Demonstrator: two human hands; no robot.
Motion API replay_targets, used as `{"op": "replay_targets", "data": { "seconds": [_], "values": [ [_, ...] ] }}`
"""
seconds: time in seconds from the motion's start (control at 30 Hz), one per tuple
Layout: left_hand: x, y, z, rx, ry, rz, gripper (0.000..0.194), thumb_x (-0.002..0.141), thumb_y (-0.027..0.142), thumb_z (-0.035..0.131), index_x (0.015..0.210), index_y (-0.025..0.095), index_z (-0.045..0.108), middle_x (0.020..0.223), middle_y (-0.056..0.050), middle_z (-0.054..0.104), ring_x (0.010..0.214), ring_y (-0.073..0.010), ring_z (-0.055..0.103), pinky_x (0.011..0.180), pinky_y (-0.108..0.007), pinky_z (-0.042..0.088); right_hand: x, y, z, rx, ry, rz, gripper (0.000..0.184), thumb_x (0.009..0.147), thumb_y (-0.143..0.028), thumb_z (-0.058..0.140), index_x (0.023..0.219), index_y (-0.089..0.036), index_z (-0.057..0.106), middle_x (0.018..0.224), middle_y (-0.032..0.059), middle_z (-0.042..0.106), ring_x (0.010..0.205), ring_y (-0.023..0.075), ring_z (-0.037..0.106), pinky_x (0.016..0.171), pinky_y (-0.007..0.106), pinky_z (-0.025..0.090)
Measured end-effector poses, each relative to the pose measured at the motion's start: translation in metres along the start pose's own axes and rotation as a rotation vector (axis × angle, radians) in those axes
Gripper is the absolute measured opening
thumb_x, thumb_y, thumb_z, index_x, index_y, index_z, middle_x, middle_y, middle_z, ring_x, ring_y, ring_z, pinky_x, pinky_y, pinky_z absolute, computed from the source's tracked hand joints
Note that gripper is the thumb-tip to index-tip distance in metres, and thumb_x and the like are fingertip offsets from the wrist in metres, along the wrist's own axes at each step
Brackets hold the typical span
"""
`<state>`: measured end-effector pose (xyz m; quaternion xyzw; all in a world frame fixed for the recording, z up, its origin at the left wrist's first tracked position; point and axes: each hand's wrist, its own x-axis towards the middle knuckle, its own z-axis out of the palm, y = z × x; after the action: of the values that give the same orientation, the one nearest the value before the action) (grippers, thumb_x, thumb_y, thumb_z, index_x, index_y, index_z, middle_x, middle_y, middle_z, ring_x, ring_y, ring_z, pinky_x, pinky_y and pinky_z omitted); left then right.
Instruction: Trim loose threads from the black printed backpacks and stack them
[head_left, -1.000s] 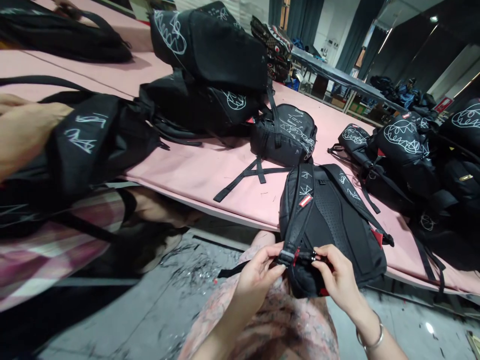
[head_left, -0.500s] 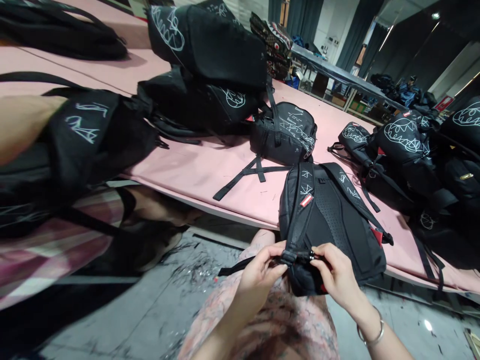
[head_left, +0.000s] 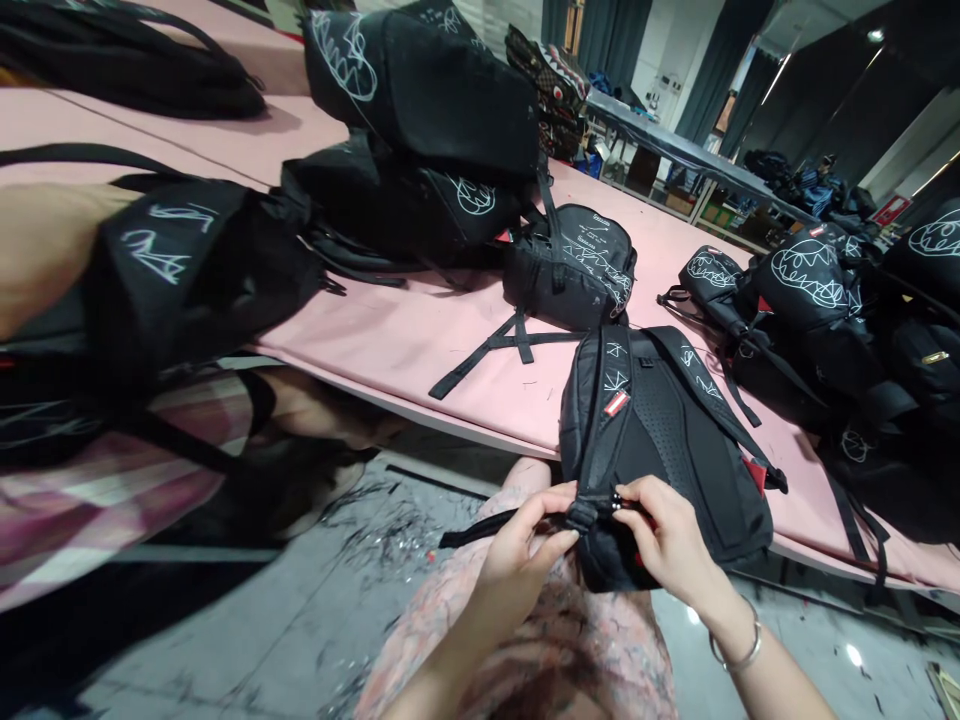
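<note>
A black backpack [head_left: 664, 440] lies at the pink table's front edge, its padded back and shoulder straps facing up and its lower end over my lap. My left hand [head_left: 525, 535] is closed on the adjuster buckle [head_left: 581, 515] at the lower end of the left shoulder strap [head_left: 606, 420]. A loose webbing tail [head_left: 476, 530] sticks out to the left behind that hand. My right hand [head_left: 664, 530] is in a pinch just right of the buckle, on a small dark thing with shiny spots that I cannot make out.
Black backpacks with white scribble prints are piled on the pink table [head_left: 420, 350] at left [head_left: 450, 110] and right [head_left: 810, 280]. A smaller black bag [head_left: 574, 265] stands behind mine. Another person's arm [head_left: 45, 240] is at left with a black bag [head_left: 225, 260]. Thread scraps litter the floor.
My right hand has shifted slightly left, closer to the buckle. My left hand keeps its hold. At left, the other person's arm and bag have moved a little.
</note>
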<state>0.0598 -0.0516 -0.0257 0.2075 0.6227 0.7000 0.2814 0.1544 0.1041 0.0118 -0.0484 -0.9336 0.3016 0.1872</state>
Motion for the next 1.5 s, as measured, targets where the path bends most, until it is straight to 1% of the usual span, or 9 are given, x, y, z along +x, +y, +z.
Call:
{"op": "replay_targets", "data": {
  "seconds": [0.13, 0.3, 0.47, 0.57, 0.67, 0.8, 0.93, 1.07, 1.5],
  "values": [
    [0.001, -0.001, -0.002, -0.031, 0.012, -0.007, 0.018, 0.068, 0.023, 0.060, 0.085, 0.019, 0.064, 0.089, -0.005, 0.064, 0.092, -0.0221, 0.057, 0.089, -0.034, 0.042, 0.002, 0.002, -0.001, 0.058, 0.000, 0.051, 0.012, 0.086, -0.022, 0.047, 0.083, -0.019, 0.059, 0.079, 0.0050, 0.063, 0.073, 0.0166, 0.058, 0.068, 0.028, 0.046],
    [0.005, 0.000, -0.003, -0.193, 0.032, -0.028, 0.028, 0.066, 0.027, 0.062, 0.092, 0.016, 0.060, 0.093, -0.008, 0.064, 0.093, -0.0228, 0.058, 0.087, -0.034, 0.044, 0.021, 0.008, 0.007, 0.445, 0.165, 0.333, 0.016, 0.080, -0.033, 0.054, 0.085, -0.018, 0.054, 0.072, -0.0002, 0.057, 0.064, 0.0126, 0.054, 0.059, 0.023, 0.044],
    [0.004, -0.002, 0.007, 0.003, 0.086, -0.004, 0.035, 0.066, 0.030, 0.065, 0.098, 0.019, 0.054, 0.087, -0.005, 0.064, 0.082, -0.0203, 0.060, 0.078, -0.032, 0.047, 0.058, 0.001, 0.029, 0.834, 0.069, 0.520, 0.029, 0.066, -0.041, 0.066, 0.069, -0.018, 0.048, 0.054, -0.0069, 0.043, 0.045, 0.0072, 0.037, 0.045, 0.021, 0.036],
    [0.002, 0.000, 0.013, 0.150, 0.317, 0.072, 0.047, 0.063, 0.031, 0.069, 0.104, 0.020, 0.050, 0.089, -0.005, 0.063, 0.075, -0.0180, 0.060, 0.068, -0.028, 0.048, 0.077, -0.007, 0.038, 0.750, 0.176, 0.463, 0.025, 0.063, -0.033, 0.067, 0.069, -0.018, 0.048, 0.060, -0.0052, 0.049, 0.050, 0.0082, 0.042, 0.050, 0.021, 0.038],
    [0.001, 0.003, 0.011, 0.225, 0.458, 0.145, 0.035, 0.067, 0.033, 0.066, 0.099, 0.020, 0.056, 0.106, -0.010, 0.060, 0.080, -0.0181, 0.060, 0.068, -0.025, 0.048, 0.086, -0.011, 0.040, 0.549, 0.171, 0.401, 0.017, 0.066, -0.027, 0.063, 0.071, -0.018, 0.050, 0.064, -0.0041, 0.053, 0.053, 0.0091, 0.044, 0.052, 0.021, 0.039],
    [0.005, 0.002, 0.003, 0.007, 0.362, -0.004, 0.035, 0.071, 0.039, 0.062, 0.098, 0.018, 0.060, 0.099, -0.009, 0.065, 0.079, -0.0194, 0.062, 0.072, -0.028, 0.049, 0.082, -0.008, 0.033, 0.520, 0.066, 0.268, 0.018, 0.074, -0.032, 0.059, 0.083, -0.018, 0.052, 0.071, -0.0025, 0.055, 0.062, 0.0114, 0.051, 0.059, 0.022, 0.043],
    [0.011, 0.000, 0.004, -0.421, 0.235, -0.204, 0.035, 0.066, 0.039, 0.066, 0.091, 0.015, 0.063, 0.089, -0.007, 0.070, 0.088, -0.0240, 0.064, 0.078, -0.032, 0.050, 0.062, 0.006, 0.023, 0.357, 0.153, 0.165, 0.017, 0.086, -0.027, 0.044, 0.099, -0.020, 0.051, 0.087, 0.0016, 0.058, 0.078, 0.0143, 0.056, 0.072, 0.026, 0.045],
    [0.014, 0.002, 0.009, -0.650, 0.264, -0.282, 0.034, 0.061, 0.028, 0.069, 0.091, 0.015, 0.063, 0.086, -0.006, 0.071, 0.089, -0.0232, 0.065, 0.084, -0.034, 0.049, 0.034, 0.020, 0.017, 0.120, 0.154, 0.038, 0.016, 0.084, -0.019, 0.048, 0.098, -0.019, 0.055, 0.087, 0.0045, 0.059, 0.078, 0.0166, 0.057, 0.072, 0.029, 0.045],
    [0.009, 0.014, 0.018, -0.764, 0.295, -0.322, 0.036, 0.060, 0.024, 0.072, 0.094, 0.014, 0.065, 0.088, -0.007, 0.071, 0.090, -0.0207, 0.064, 0.081, -0.028, 0.049, 0.016, 0.020, 0.022, -0.094, 0.168, -0.209, 0.014, 0.087, -0.017, 0.048, 0.098, -0.018, 0.057, 0.087, 0.0083, 0.062, 0.081, 0.0187, 0.058, 0.070, 0.033, 0.049]
  ]
}}
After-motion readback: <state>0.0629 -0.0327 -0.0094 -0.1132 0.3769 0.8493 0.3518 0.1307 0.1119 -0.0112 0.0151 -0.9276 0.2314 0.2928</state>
